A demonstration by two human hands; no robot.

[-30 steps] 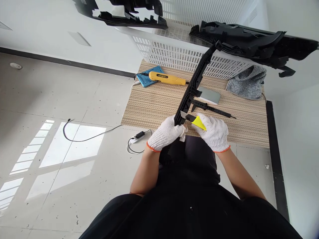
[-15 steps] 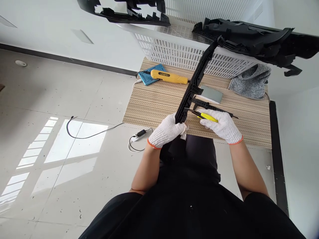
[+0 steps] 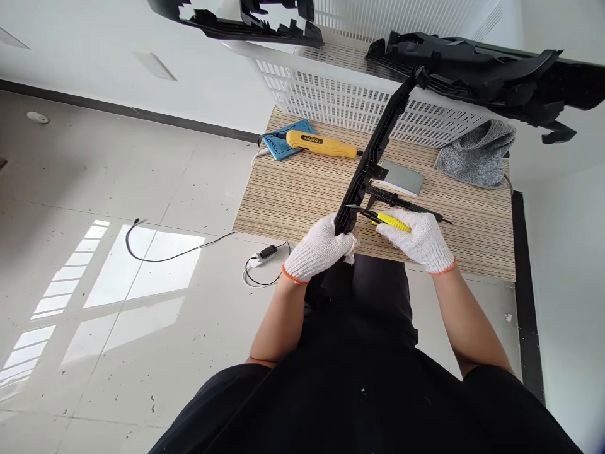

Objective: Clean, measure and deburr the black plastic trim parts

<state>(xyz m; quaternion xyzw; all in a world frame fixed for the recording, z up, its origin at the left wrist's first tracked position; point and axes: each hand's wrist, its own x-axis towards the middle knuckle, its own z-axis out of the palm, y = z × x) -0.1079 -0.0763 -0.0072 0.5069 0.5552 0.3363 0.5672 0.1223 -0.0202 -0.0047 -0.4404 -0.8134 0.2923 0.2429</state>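
My left hand [image 3: 320, 249], in a white knit glove with an orange cuff, is closed around the near end of a long black plastic trim strip [image 3: 366, 165]. The strip slants up and away, its far end above the rim of the white basket. My right hand [image 3: 418, 238], gloved alike, is closed on yellow-handled tweezers [image 3: 393, 222], though the tool's exact kind is hard to make out. Its thin dark tip lies over the strip's near part; whether it touches, I cannot tell. A black caliper [image 3: 401, 203] rests just beyond my right hand.
On the wood-grain table [image 3: 278, 195] lie a yellow corded tool [image 3: 322, 144], a blue pad [image 3: 282, 149], a grey-green box [image 3: 403, 178] and a grey cloth [image 3: 477, 157]. A white basket [image 3: 326, 94] stands behind, with black plastic parts [image 3: 482, 72] across it. Cables [image 3: 189, 254] trail on the floor.
My right hand has shifted slightly left with the yellow-handled tool, so its tip reaches further over the black strip. My left hand keeps its hold.
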